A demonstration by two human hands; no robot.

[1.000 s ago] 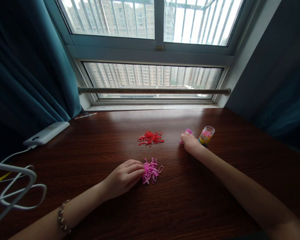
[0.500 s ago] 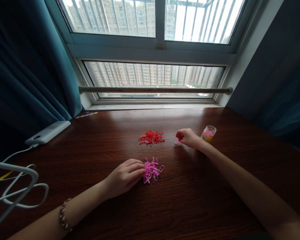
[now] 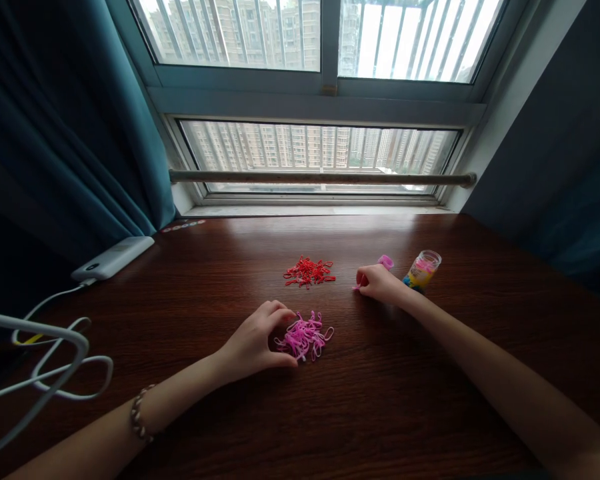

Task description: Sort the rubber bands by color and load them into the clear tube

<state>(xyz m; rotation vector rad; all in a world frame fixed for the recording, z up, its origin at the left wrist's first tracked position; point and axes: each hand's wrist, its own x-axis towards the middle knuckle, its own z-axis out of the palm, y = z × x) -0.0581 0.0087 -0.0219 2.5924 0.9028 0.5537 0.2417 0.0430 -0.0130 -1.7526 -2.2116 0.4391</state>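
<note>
The fingers [image 3: 280, 314] of our left hand [image 3: 247, 345] were spread in a wide C about the left side of the pink pile [image 3: 305, 337], thumb by its near edge, the others by its far edge; whether any of them pressed on the loops, we could not tell. The pile lay on the desk [image 3: 370, 407], on the near side of the red pile [image 3: 310, 272] and apart from it. Our right hand [image 3: 381, 283] had thumb and index together, seemingly pinching a pink strand [image 3: 356, 288] at the desk, with a pink cap-like piece [image 3: 386, 261] just behind and the open jar [image 3: 422, 272] to the right.

As we judged it, the left hand called for a soft cupping, low along the desk, so that the loose loops bunched instead of scattering. For the right, a fingertip pinch seemed best, with the wrist kept clear of the jar.

Of writing, we could read none. The jar showed yellow and blue, perhaps a label, perhaps its contents. The white device [image 3: 114, 259] bore a dark oval without legible letters, and the patterned strip [image 3: 184, 225] by the curtain [image 3: 130, 147] was too small to make out.
</note>
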